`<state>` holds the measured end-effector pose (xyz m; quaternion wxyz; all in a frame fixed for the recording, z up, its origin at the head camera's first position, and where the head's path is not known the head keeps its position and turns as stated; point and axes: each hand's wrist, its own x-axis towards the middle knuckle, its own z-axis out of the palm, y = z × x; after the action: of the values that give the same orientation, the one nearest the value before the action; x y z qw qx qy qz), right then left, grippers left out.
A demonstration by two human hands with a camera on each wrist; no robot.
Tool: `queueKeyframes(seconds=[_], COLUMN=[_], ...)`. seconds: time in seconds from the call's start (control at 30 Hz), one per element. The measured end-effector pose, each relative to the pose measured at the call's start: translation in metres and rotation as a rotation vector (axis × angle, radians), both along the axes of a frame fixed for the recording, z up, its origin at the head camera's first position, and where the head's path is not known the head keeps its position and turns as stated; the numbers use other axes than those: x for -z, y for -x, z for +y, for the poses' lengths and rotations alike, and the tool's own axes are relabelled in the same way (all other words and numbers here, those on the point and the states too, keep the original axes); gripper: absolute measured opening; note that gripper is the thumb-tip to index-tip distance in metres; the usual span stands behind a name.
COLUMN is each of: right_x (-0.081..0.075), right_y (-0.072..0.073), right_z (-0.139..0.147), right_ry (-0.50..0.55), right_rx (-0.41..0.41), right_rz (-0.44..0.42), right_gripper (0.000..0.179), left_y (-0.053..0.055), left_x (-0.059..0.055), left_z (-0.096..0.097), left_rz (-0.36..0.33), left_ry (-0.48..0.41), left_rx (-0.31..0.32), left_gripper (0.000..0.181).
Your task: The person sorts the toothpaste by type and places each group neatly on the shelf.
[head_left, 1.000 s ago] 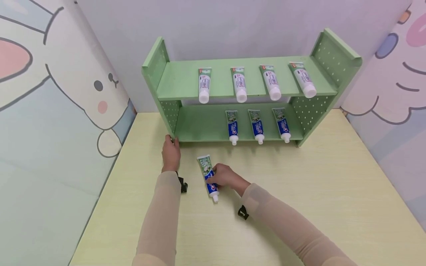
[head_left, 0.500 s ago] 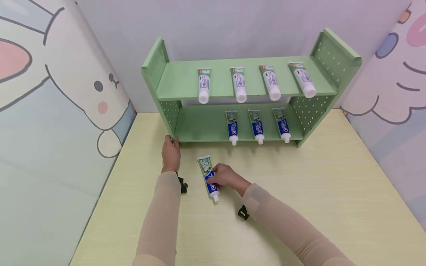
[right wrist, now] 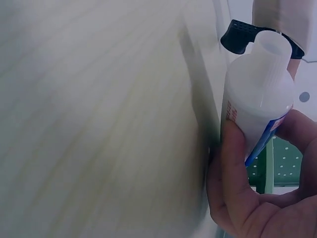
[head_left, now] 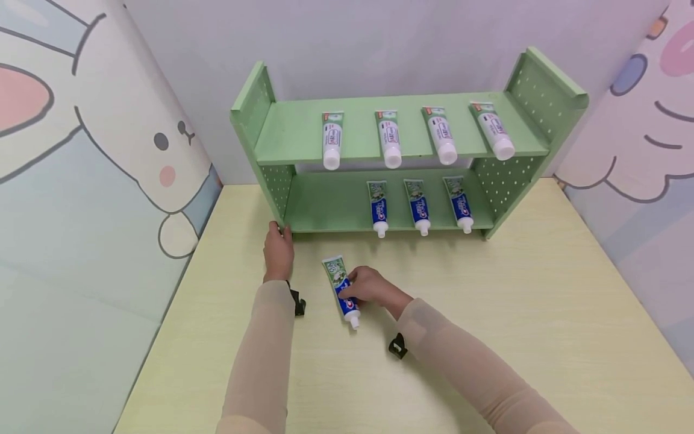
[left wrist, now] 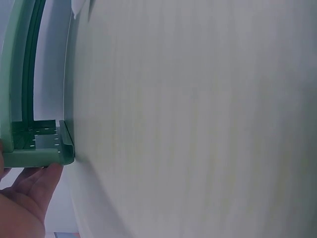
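In the head view, my right hand (head_left: pixel 373 286) pinches a green and blue toothpaste tube (head_left: pixel 337 274), thumb across its blue part. The tube lies at a slant close over the table, white cap toward me. From the right wrist, its white cap (right wrist: pixel 271 49) and shoulder show, with fingers (right wrist: pixel 236 161) curled round the body. My left hand (head_left: pixel 279 253) grips the front left lower corner of a green two-tier shelf (head_left: pixel 325 205). In the left wrist view, the left hand's fingers (left wrist: pixel 42 186) press against the shelf's side panel (left wrist: pixel 37 158).
Several white and green toothpaste tubes (head_left: pixel 390 138) lie along the upper tier, caps forward. On the lower tier are three green and blue tubes (head_left: pixel 418 206), toward the middle and right. The pale wooden table (head_left: pixel 542 313) meets walls with cartoon drawings (head_left: pixel 157 157).
The toothpaste tube in my right hand has shifted slightly to the right and turned a little. My left hand stays at the shelf corner.
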<state>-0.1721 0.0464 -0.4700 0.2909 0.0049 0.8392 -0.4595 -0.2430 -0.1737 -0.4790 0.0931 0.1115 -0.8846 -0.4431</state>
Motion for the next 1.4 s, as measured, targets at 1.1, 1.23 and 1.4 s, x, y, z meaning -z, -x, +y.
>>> queueKeyframes(seconds=[1.1, 1.23, 1.4], right_x=[-0.011, -0.012, -0.013], right_y=[0.002, 0.003, 0.004], right_z=[0.007, 0.007, 0.008], right_ry=[0.111, 0.115, 0.126], right_rx=[-0.004, -0.001, 0.008], right_rz=[-0.095, -0.092, -0.095], right_gripper=[0.051, 0.051, 0.051], left_y=[0.000, 0.001, 0.002], left_x=[0.001, 0.003, 0.005], left_z=[-0.002, -0.002, -0.003], left_rz=[0.003, 0.001, -0.001], left_ry=[0.008, 0.003, 0.003], left_rx=[-0.003, -0.002, 0.000], left_gripper=[0.037, 0.037, 0.036])
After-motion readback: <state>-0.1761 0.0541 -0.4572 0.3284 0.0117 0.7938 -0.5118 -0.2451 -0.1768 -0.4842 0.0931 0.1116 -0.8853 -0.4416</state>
